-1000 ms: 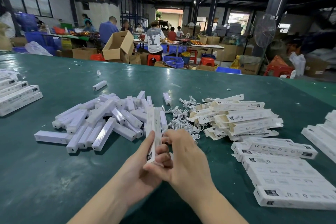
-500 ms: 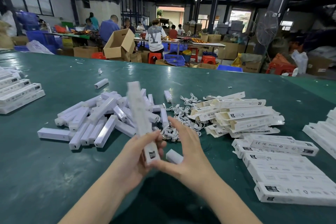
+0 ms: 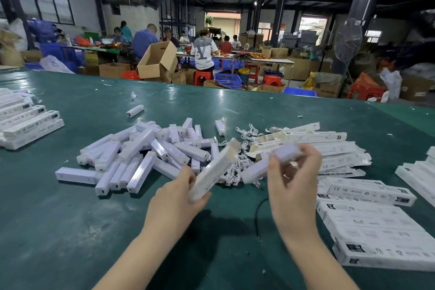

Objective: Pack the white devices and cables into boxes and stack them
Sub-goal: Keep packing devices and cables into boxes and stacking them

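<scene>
Box (image 3: 213, 172) in my left hand (image 3: 175, 195), long, white, tilted up and away, far end open with flaps out; thumb and fingers curled round near end. White device (image 3: 259, 168) in my right hand (image 3: 290, 179), fingers curled over blurred top end, lower end toward box, not touching it. Both held above green table (image 3: 70, 231). Beyond left hand: heap of loose devices (image 3: 141, 155). Between hands, further back: tangle of cables (image 3: 235, 172). Behind right hand: pile of empty boxes (image 3: 329, 148). Right: stacked packed boxes (image 3: 376, 226). Far left: second stack (image 3: 26, 122).
</scene>
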